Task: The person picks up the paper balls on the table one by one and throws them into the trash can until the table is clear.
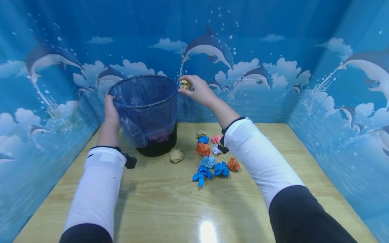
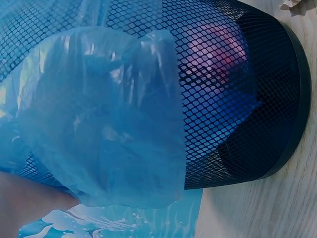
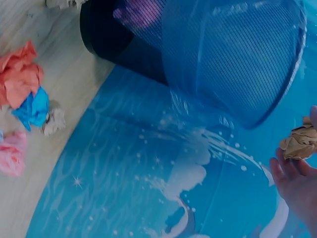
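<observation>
A black mesh wastebasket (image 1: pixel 156 143) with a blue plastic liner (image 1: pixel 133 118) folded over its rim stands on the table at left. My left hand (image 1: pixel 110 109) holds the basket's left side near the rim; in the left wrist view the liner hides its fingers. Just outside the rim on the right, my right hand (image 1: pixel 196 89) pinches a tan crumpled paper ball (image 1: pixel 185 85) between thumb and fingers. That paper ball (image 3: pixel 300 143) also shows at the edge of the right wrist view. Through the mesh, pink crumpled paper (image 2: pixel 218 52) shows inside the basket.
Several crumpled paper balls lie right of the basket, among them orange paper (image 1: pixel 203 149), blue paper (image 1: pixel 222 169) and pink paper (image 1: pixel 216 139). A tan paper ball (image 1: pixel 176 156) sits near the basket's base. A dolphin-print curtain (image 1: pixel 258 98) surrounds the wooden table (image 1: pixel 164 202).
</observation>
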A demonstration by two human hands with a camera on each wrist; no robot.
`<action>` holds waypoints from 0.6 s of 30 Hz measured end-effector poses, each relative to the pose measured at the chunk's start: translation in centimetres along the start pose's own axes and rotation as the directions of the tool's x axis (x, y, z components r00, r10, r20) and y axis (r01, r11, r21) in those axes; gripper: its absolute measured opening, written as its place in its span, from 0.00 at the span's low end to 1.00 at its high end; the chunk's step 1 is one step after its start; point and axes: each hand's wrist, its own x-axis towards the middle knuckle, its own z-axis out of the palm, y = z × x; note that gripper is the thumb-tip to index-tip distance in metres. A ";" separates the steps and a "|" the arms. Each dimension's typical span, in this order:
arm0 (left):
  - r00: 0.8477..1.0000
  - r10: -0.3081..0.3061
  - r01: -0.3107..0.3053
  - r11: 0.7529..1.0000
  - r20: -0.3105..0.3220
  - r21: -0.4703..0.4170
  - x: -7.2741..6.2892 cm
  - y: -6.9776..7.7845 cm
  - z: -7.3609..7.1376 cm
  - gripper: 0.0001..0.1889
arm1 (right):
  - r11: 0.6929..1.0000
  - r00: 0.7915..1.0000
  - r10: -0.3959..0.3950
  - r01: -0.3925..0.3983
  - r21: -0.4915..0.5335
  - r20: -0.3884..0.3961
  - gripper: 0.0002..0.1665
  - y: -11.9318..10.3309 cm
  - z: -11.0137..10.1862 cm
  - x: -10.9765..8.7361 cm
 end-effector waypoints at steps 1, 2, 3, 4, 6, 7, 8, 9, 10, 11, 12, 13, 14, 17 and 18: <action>1.000 0.005 -0.005 1.000 -0.001 0.004 0.0 0.0 0.0 0.32 | 1.000 1.000 -0.004 0.004 0.007 -0.009 0.29 -0.2 0.2 0.1; 1.000 0.004 -0.004 1.000 -0.005 0.013 0.0 0.0 -0.1 0.32 | 1.000 1.000 -0.006 0.006 0.009 -0.017 0.29 -0.3 0.5 0.2; 1.000 0.002 -0.002 1.000 -0.011 0.019 0.0 0.0 -0.1 0.31 | 1.000 1.000 -0.010 0.010 0.014 -0.022 0.29 -0.5 0.7 0.3; 1.000 -0.005 0.005 1.000 -0.013 0.023 0.0 0.0 -0.1 0.31 | 1.000 1.000 -0.012 0.012 0.017 -0.027 0.29 -0.6 0.9 0.4; 1.000 -0.012 0.012 1.000 -0.016 0.023 -0.1 0.0 -0.2 0.31 | 0.999 0.999 -0.020 0.021 0.029 -0.036 0.29 -1.0 1.3 0.6; 1.000 -0.012 0.012 1.000 -0.015 0.021 -0.1 0.0 -0.2 0.31 | 0.999 0.999 -0.023 0.025 0.033 -0.041 0.29 -1.1 1.5 0.7; 1.000 -0.012 0.012 1.000 -0.013 0.020 -0.1 0.0 -0.2 0.31 | 0.999 0.999 -0.028 0.030 0.040 -0.046 0.29 -1.3 1.7 0.8; 1.000 -0.014 0.014 1.000 -0.013 0.022 -0.1 -0.1 -0.2 0.31 | 0.998 0.998 -0.031 0.034 0.047 -0.050 0.29 -1.5 1.9 0.9; 1.000 -0.011 0.011 1.000 -0.009 0.022 -0.2 -0.1 -0.2 0.31 | 0.998 0.998 -0.035 0.038 0.051 -0.056 0.29 -1.7 2.1 1.0; 1.000 -0.011 0.011 1.000 -0.009 0.026 -0.2 -0.1 -0.2 0.31 | 0.998 0.997 -0.038 0.042 0.056 -0.061 0.29 -2.0 2.2 1.1; 1.000 -0.014 0.014 0.999 -0.007 0.034 -0.2 -0.1 -0.2 0.31 | 0.997 0.997 -0.044 0.048 0.062 -0.068 0.29 -2.2 2.4 1.2; 1.000 -0.016 0.017 0.999 -0.005 0.042 -0.1 -0.1 -0.2 0.31 | 0.997 0.996 -0.047 0.052 0.065 -0.075 0.29 -2.4 2.6 1.3; 1.000 -0.021 0.021 0.999 -0.006 0.048 -0.1 -0.1 -0.2 0.31 | 0.996 0.995 -0.050 0.056 0.070 -0.081 0.29 -2.5 2.7 1.4; 0.999 -0.036 0.037 0.998 -0.009 0.053 -0.1 0.0 -0.2 0.32 | 0.994 0.994 -0.064 0.071 0.080 -0.092 0.29 -3.1 3.4 1.7; 0.999 -0.040 0.041 0.998 -0.011 0.050 -0.1 0.0 -0.2 0.32 | 0.994 0.993 -0.068 0.076 0.082 -0.092 0.30 -3.3 3.6 1.9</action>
